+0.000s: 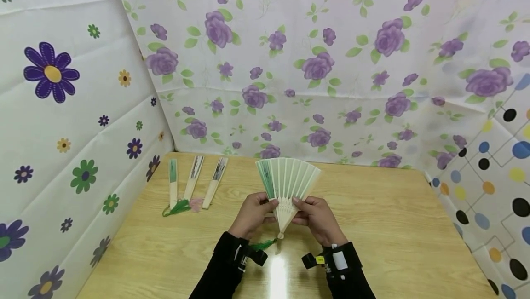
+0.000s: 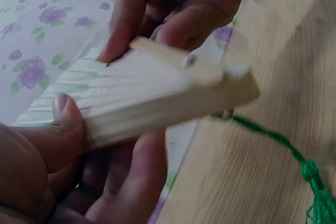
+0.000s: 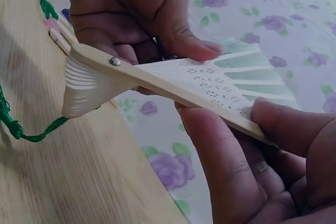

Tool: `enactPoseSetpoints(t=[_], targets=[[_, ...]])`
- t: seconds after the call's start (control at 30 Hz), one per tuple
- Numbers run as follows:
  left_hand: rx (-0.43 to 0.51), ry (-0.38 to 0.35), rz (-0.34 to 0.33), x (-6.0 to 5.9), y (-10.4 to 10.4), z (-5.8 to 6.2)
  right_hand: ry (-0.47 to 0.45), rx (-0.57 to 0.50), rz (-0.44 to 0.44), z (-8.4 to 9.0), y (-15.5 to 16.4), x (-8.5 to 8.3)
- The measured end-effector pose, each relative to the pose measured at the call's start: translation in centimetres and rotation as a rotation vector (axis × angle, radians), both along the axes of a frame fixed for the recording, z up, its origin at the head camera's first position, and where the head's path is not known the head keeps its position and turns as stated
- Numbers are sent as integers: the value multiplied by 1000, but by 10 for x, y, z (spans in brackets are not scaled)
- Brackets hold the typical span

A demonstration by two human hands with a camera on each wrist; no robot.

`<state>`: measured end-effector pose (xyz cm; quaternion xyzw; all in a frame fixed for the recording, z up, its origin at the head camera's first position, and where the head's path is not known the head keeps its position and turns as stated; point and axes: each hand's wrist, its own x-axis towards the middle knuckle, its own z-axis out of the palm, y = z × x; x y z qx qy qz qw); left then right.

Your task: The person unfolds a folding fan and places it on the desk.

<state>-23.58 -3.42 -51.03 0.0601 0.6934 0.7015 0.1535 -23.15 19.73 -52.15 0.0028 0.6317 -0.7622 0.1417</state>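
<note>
A pale green folding fan (image 1: 290, 177), partly spread, is held up over the table between both hands. My left hand (image 1: 256, 214) pinches its left edge rib, thumb in front and fingers behind. On the opposite edge my right hand (image 1: 318, 216) grips the fan the same way. In the right wrist view, the cream ribs (image 3: 210, 85) show small pierced flower patterns and meet at a metal rivet (image 3: 115, 61). From the pivot end hangs a green tassel (image 2: 312, 174), seen in the left wrist view. The fan's upper leaf is out of sight in the left wrist view.
Three folded fans lie at the table's back left: a green one (image 1: 173, 181), a middle one (image 1: 193, 177) and a right one (image 1: 216, 181). Green (image 1: 178, 208) and pink tassels (image 1: 196, 204) lie by them. Patterned cloth (image 1: 290, 60) walls the wooden table (image 1: 393, 225).
</note>
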Motion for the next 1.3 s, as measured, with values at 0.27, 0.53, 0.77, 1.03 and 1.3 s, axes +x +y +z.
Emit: enactPoseSetpoints(t=[0.27,0.53,0.77,1.03,1.3], targets=[[20,-27,-38,-1,-4,-1,4,5,-7,-1,1,0],[39,-53,82,-1,0,1,-7,-24,-143,-1,-6,0],[32,-47,65,0,1,3,24,20,-76,-3,-7,-1],[35,-41,66,1,0,4,23,31,58,-3,-3,-1],[41,-39,124,-2,0,2,25,-58,-39,-3,-5,-1]])
